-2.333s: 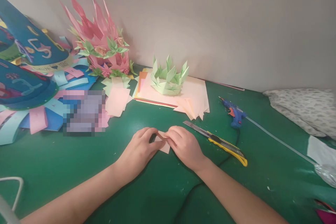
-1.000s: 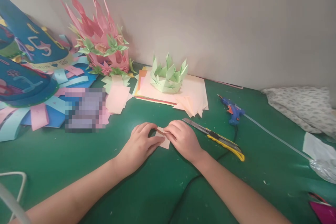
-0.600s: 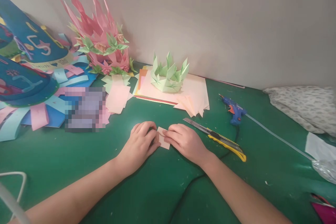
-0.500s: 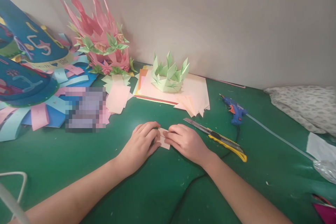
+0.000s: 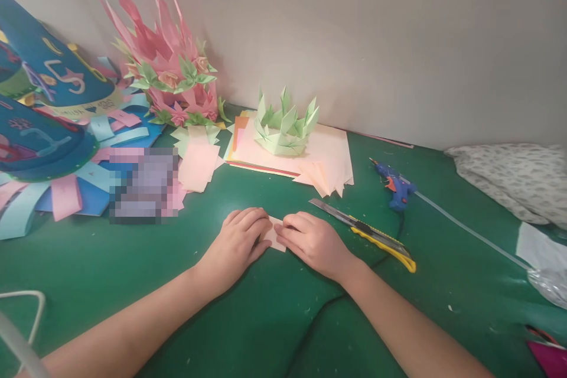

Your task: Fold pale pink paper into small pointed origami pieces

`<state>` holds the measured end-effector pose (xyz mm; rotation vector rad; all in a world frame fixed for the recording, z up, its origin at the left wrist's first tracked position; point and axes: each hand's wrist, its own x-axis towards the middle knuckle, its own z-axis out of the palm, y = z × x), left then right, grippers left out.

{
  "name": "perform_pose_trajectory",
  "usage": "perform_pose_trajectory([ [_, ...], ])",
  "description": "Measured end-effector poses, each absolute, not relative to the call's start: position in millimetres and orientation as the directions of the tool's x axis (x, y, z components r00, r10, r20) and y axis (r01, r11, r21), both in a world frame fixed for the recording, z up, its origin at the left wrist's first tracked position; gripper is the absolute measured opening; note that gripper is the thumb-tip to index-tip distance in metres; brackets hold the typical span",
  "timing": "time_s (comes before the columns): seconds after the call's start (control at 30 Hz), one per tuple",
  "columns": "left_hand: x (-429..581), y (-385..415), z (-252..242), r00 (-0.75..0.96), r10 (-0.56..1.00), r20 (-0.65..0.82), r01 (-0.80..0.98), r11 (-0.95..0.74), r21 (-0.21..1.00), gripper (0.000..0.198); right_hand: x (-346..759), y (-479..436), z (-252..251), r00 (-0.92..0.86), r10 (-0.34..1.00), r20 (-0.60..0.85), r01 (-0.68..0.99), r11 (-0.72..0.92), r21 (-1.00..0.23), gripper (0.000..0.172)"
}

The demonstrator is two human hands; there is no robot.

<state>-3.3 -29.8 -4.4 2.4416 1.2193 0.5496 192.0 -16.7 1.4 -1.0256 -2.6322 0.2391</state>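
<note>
A small pale pink folded paper piece [image 5: 274, 235] lies on the green table [image 5: 248, 319] between my hands. My left hand [image 5: 237, 243] curls over its left side, fingers bent and pressing down on it. My right hand [image 5: 315, 243] covers its right side, fingertips flat on the paper. Most of the piece is hidden under my fingers.
A yellow utility knife [image 5: 367, 236] lies just right of my right hand, a blue glue gun [image 5: 396, 187] beyond it. Behind are a paper stack [image 5: 328, 156] with a green folded crown [image 5: 286, 127], a pink paper flower piece [image 5: 170, 71], blue cones [image 5: 42, 106] and cloth [image 5: 514, 180].
Both hands have lowered the paper piece flat to the table and closed in over it; earlier its upper edge stood lifted between my fingertips.
</note>
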Motion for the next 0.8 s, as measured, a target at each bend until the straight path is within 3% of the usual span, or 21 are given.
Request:
perform_pose_trajectory([
  [0.8,-1.5,-30.5,-0.5,0.575,0.794,0.194,0.686,-0.598,0.414,0.015,191.9,-19.4,10.3,-0.668,0.738,0.094,0.694,0.664,-0.277,0.031],
])
